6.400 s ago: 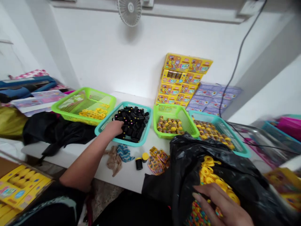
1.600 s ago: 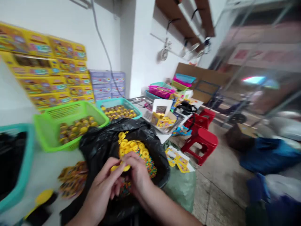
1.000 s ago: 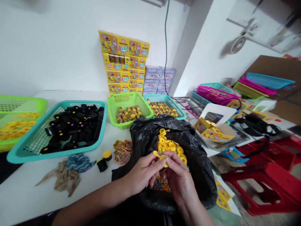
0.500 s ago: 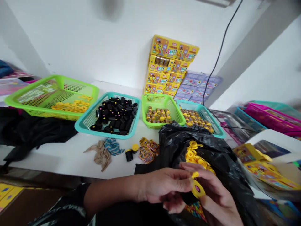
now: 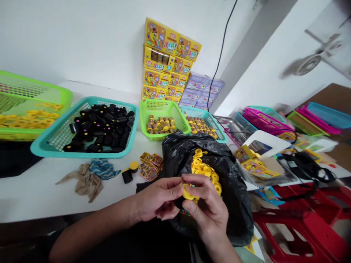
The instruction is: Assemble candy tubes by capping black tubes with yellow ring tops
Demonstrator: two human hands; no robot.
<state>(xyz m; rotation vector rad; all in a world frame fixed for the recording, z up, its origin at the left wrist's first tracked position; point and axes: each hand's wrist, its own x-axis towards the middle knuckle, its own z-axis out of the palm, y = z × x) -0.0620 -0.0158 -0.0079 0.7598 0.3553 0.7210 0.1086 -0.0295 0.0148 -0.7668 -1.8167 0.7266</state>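
Note:
My left hand and my right hand meet over an open black plastic bag. Between their fingertips they pinch a small yellow ring-shaped cap. Inside the bag lie several more yellow caps and small multicoloured candies. The bag sits at the near edge of a white table.
A teal basket holds black tubes, a green basket holds yellow caps, and two further baskets hold filled containers. A black tube with a yellow cap, a cloth and small packets lie loose. Yellow boxes stack against the wall. Red stools stand at right.
My left hand left the black-tube basket and joined the right over the bag. Both now pinch one yellow cap, held lower and nearer the bag. The view has swung about.

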